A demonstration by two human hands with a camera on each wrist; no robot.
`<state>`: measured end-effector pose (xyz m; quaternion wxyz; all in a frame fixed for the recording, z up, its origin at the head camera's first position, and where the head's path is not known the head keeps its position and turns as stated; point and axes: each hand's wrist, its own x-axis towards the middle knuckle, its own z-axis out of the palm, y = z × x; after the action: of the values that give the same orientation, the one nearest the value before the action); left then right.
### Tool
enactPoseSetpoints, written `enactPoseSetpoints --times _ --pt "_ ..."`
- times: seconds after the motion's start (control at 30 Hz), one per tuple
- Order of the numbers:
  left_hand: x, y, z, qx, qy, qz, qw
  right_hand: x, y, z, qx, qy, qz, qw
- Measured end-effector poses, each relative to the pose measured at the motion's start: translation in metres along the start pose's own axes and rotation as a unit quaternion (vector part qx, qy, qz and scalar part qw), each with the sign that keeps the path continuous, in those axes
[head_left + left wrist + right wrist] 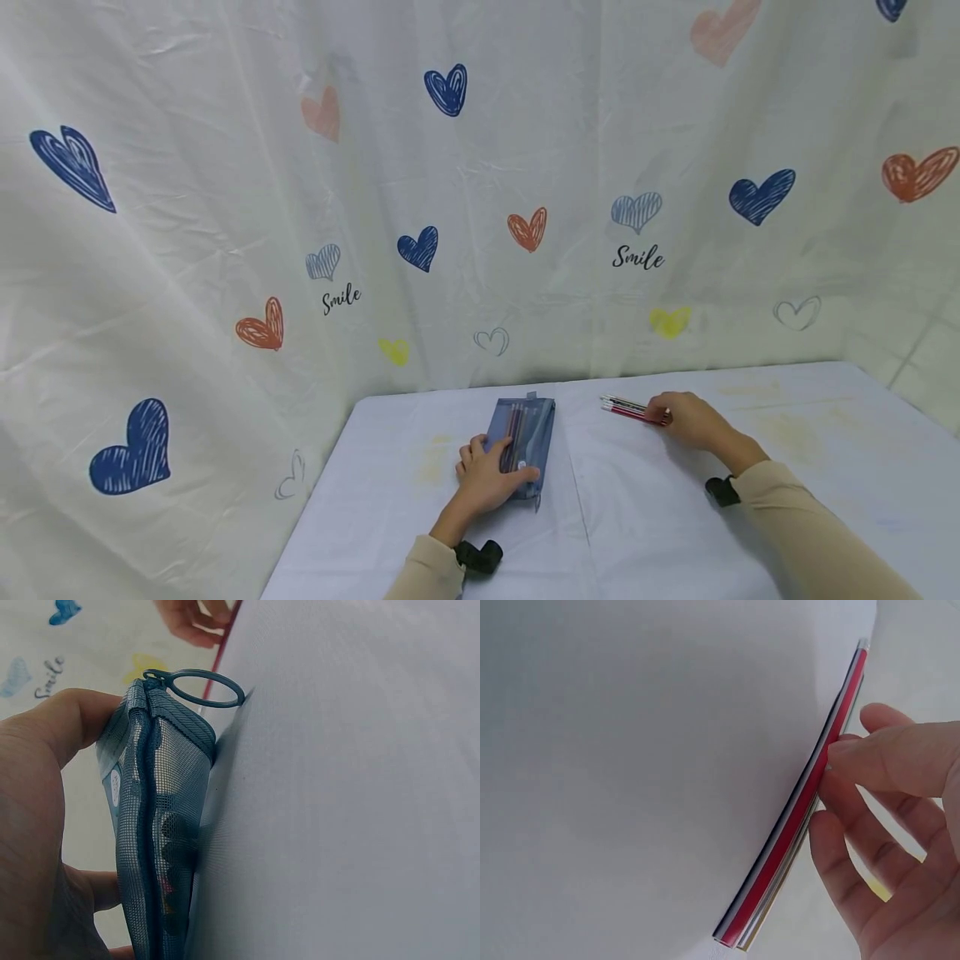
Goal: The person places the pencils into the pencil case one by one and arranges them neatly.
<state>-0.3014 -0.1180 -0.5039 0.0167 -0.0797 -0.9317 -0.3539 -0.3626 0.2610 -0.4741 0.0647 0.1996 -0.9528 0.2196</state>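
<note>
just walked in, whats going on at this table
A person's left hand holds a blue mesh pouch on the white-covered table; slim sticks show through it. To the pouch's right, the right hand pinches a small bundle of pencil-like sticks, one with red on it. The bundle is outside the pouch.

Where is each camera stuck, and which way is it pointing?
Head: worn on the head, facing forward and down at the table and heart-patterned cloth; the left hand and right hand both show, with sleeves.
Left wrist: on that wrist, facing the mesh pouch; the left hand shows at left, part of the right hand at top.
Right wrist: on that wrist, facing the pencils; the right hand shows at right.
Shared: head and left wrist both show the mesh pouch; head and right wrist both show the pencils.
</note>
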Motion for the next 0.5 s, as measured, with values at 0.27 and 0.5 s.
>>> enactPoseSetpoints --times 0.27,0.5 --pt "0.0006 -0.0009 0.0002 0.007 0.000 -0.006 1.0000 0.0063 0.0081 0.0011 -0.002 -0.017 -0.018 1.000" --pt "0.0006 -0.0008 -0.0003 0.009 -0.001 -0.007 0.9999 0.0063 0.0064 0.0000 -0.009 -0.037 -0.016 0.999"
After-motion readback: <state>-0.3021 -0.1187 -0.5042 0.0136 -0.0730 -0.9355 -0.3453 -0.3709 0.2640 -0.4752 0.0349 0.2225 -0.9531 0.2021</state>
